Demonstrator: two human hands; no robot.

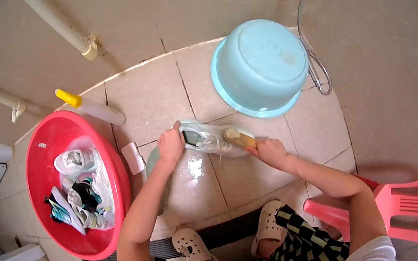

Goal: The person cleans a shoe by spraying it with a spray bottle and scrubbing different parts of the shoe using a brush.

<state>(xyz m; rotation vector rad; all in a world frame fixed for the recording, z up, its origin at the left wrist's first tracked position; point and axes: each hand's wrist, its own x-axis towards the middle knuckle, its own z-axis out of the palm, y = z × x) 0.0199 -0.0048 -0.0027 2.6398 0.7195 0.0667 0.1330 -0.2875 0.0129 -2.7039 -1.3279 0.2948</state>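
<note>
My left hand point(171, 145) is closed around the heel end of a white sneaker point(203, 131), just above the tiled floor. The laces are on, and the opening faces up towards me. In my right hand point(271, 153) is a wooden-handled scrub brush point(243, 139), its pale bristle end touching the sneaker near the toe. A pale greenish object point(153, 160) lies partly hidden behind my left forearm; I cannot make out its kind. Beside it is a small whitish flat piece point(133, 158) on the floor.
A red basin point(35, 178) with wet shoes stands at the left, a yellow-topped white bottle point(99, 110) behind it. An upside-down light-blue basin point(264, 65) sits at the back right, near a shower hose point(302, 19). A pink plastic chair point(412, 206) is at my right.
</note>
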